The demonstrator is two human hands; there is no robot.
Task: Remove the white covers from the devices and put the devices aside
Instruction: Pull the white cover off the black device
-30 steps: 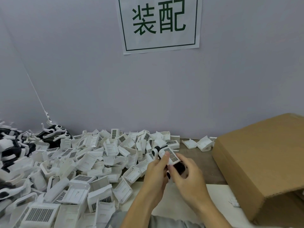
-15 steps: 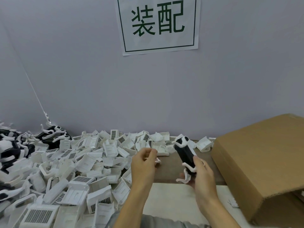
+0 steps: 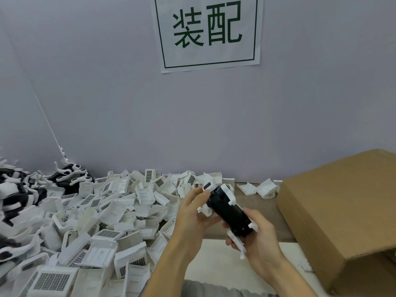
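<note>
A black device (image 3: 230, 209) is held between both hands just right of centre frame, above the counter (image 3: 252, 200).
Its long axis slants from upper left to lower right; the left hand (image 3: 196, 213) pinches the upper end, the right hand (image 3: 258, 236) grips the lower; white covers (image 3: 111, 211) are heaped at left, a cardboard box (image 3: 342, 211) sits at right, and a sign (image 3: 206, 32) hangs on the wall.

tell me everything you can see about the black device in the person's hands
The black device is an elongated dark body, plastic by its look, with white clip-like parts at both ends and along its sides, and a small red dot near its lower end. It is held off the table, tilted, its far end up and to the left. The right hand grips its lower end; the left hand holds its upper end with the fingers.
</note>
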